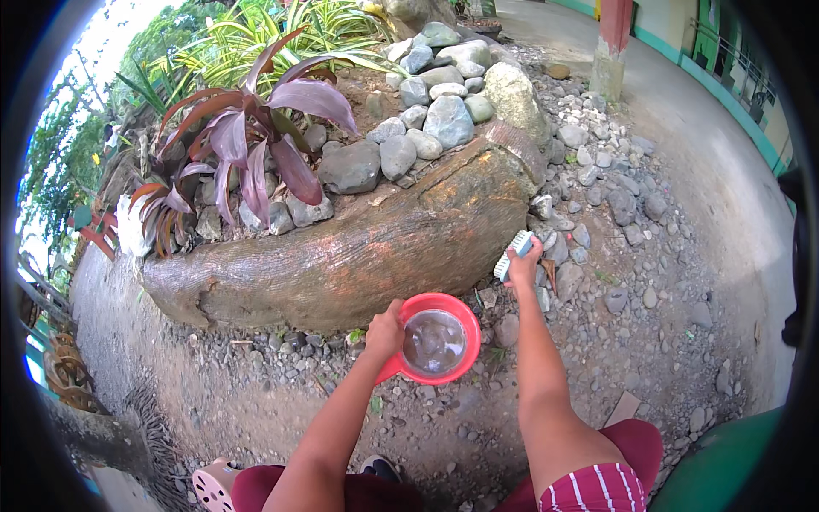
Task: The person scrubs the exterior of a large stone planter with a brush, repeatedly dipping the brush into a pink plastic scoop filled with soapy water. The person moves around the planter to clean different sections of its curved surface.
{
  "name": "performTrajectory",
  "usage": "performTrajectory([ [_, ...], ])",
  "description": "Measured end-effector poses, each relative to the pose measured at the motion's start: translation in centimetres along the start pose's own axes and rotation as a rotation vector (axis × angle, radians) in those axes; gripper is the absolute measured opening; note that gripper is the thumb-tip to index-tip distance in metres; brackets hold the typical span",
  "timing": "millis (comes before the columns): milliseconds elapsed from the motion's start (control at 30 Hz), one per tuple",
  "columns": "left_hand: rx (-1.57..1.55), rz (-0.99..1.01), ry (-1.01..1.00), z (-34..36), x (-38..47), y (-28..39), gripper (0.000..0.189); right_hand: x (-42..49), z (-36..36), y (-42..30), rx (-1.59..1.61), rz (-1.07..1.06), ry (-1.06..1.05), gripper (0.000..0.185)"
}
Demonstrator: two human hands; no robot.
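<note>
My left hand point(385, 329) grips a red plastic dipper point(472, 333) by its rim and handle side; murky water point(434, 341) lies in it. In my right hand point(524, 264) is a scrub brush point(514, 255) with a pale blue back and white bristles, its bristles turned left towards the curved border. That border point(358, 256), thick and ridged, looks wet in places and crosses the middle of the view. The dipper is just in front of its lower edge, while the brush is at its right end; whether the bristles touch it I cannot tell.
Behind the border are piled river stones point(448, 121) and a purple-leaved plant point(246, 134). Loose stones point(624, 205) cover the ground at right, beside a concrete path point(723, 153) and a red-and-grey post point(611, 51). A green object point(723, 464) is at lower right.
</note>
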State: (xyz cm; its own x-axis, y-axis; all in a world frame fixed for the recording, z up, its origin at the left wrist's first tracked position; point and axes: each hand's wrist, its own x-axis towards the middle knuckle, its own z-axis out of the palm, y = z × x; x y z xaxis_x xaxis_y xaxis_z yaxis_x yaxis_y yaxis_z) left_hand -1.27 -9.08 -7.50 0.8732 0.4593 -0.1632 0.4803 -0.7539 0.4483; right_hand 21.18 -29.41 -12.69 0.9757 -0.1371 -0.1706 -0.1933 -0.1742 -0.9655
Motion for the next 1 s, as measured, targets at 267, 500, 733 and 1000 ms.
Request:
performTrajectory([
  [267,-0.290,0.086,0.065,-1.2,-0.8,-2.6,0.037,-9.8,3.9,-2.0,-0.272,-0.437,0.042,0.098],
  [500,-0.277,0.135,0.044,-2.7,-1.4,-3.7,0.038,-11.4,2.7,-2.5,-0.480,-0.670,-0.230,0.089],
  [733,-0.309,0.031,0.124,-3.1,-3.0,-5.2,0.038,-8.6,3.3,-3.4,0.400,0.225,-0.104,0.080],
  [1000,-0.325,0.072,0.046,-2.9,-1.4,-6.4,0.042,-13.9,7.6,2.5,0.204,0.220,-0.089,0.094],
])
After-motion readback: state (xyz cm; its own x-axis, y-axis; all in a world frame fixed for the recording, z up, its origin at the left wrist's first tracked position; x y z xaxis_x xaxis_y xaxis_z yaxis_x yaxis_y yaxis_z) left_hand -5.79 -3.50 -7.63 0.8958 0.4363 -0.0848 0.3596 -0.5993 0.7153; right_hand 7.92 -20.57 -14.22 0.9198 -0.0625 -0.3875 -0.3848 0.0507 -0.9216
